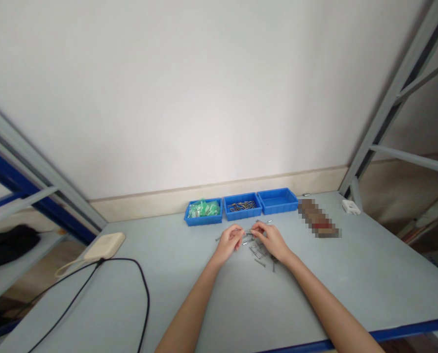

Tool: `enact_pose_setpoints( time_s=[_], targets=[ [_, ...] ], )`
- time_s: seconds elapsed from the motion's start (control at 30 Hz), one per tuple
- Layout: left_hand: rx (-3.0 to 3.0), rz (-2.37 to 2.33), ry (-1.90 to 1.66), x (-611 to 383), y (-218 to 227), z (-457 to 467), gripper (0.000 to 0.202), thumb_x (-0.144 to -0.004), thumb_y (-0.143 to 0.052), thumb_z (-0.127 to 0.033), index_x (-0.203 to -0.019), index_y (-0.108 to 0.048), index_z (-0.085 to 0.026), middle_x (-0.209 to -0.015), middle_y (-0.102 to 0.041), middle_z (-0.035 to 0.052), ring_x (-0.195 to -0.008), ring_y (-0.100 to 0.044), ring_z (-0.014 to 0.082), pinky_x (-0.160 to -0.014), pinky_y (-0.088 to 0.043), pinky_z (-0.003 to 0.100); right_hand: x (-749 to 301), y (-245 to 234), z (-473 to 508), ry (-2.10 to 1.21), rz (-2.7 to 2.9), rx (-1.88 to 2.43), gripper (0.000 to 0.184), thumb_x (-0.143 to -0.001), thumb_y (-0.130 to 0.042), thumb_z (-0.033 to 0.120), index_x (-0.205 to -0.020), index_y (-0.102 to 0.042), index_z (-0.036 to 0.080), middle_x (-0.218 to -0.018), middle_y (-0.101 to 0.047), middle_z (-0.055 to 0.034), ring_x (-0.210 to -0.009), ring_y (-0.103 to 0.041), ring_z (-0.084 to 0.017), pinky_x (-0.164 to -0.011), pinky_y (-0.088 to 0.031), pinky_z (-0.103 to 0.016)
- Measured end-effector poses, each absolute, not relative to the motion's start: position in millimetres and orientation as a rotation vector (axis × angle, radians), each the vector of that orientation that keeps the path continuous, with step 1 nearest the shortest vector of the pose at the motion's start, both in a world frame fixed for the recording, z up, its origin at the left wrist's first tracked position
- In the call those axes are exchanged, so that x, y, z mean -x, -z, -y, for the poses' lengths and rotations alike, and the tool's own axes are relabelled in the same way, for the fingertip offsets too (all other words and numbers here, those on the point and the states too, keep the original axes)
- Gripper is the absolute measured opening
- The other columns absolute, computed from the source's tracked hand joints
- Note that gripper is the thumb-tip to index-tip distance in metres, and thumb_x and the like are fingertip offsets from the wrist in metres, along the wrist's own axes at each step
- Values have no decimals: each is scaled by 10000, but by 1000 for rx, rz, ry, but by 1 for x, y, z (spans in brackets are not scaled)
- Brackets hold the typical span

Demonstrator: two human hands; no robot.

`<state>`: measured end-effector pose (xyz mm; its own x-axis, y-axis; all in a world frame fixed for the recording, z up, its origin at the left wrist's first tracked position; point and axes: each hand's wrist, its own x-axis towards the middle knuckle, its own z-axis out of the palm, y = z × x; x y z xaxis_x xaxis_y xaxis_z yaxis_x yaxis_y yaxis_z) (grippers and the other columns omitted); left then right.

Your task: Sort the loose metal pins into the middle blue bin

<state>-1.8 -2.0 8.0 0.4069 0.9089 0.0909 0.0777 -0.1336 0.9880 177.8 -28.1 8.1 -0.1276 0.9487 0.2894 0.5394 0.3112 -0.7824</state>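
Note:
My left hand [230, 241] and my right hand [273, 241] are close together above the table, fingertips facing each other. Both are closed in a pinch on a small silvery metal bolt [247, 232], which spans the narrow gap between them. Its far details are too small to tell, and the fingers cover its ends. Loose metal bolts [255, 252] lie scattered under and in front of my right hand. Behind the hands stands a blue bin [242, 214] with many small metal parts inside.
A left blue bin [204, 221] contains green plastic packets [204, 209]; a right blue bin [279, 210] stands beside the middle one. Further right are a blurred brown object [316, 218] and a white device [350, 207]. Leftward lie a cream box [104, 245] and black cable [145, 289].

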Motion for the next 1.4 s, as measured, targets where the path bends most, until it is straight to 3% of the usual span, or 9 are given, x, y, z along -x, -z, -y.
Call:
enact_pose_setpoints(
  time_s=[0.23, 0.47, 0.73, 0.97, 1.2, 1.4],
  targets=[
    [-1595, -940, -870, 1, -9, 2, 458, -780, -508, -586, -566, -464, -184, -458, -428, -44, -441, -395, 90, -475, -312, 218, -178, -6, 28, -590, 1883, 1420, 410, -936, -389, 394, -635, -587, 197, -608, -614, -3, -613, -578, -153, -642, -387, -269],
    [-1529, -919, -914, 1, -6, 1, 432, -733, -574, -609, -739, -506, -182, -456, -434, -76, -407, -372, 84, -436, -283, 205, -177, -6, 28, -657, 1780, 1324, 203, -900, -459, 333, -876, -608, 197, -765, -665, -14, -726, -613, -159, -697, -418, -259],
    [-1593, -948, -872, 1, -10, 2, 474, -772, -517, -608, -580, -481, -177, -458, -430, -47, -430, -387, 86, -467, -305, 217, -177, -8, 29, -617, 1867, 1395, 406, -941, -379, 367, -633, -577, 193, -611, -607, -6, -617, -572, -151, -640, -384, -259],
    [-1545, -929, -938, 1, -8, 3, 399, -770, -552, -576, -720, -502, -184, -464, -438, -69, -419, -376, 87, -458, -288, 212, -175, -8, 30, -642, 1791, 1342, 213, -914, -440, 333, -895, -607, 203, -764, -669, -9, -729, -615, -163, -699, -421, -267],
    [-1602, -947, -897, 1, -10, 1, 489, -774, -512, -623, -564, -458, -185, -453, -421, -47, -433, -386, 90, -472, -313, 221, -176, -9, 30, -637, 1885, 1399, 393, -943, -384, 358, -638, -573, 196, -619, -609, -4, -620, -570, -153, -636, -387, -262],
    [-1548, -932, -935, 1, -7, 1, 438, -764, -529, -616, -699, -499, -184, -459, -436, -65, -413, -374, 87, -450, -291, 213, -175, -9, 30, -651, 1806, 1344, 255, -919, -441, 374, -809, -596, 204, -722, -648, -3, -685, -596, -156, -679, -416, -265]
  ],
)
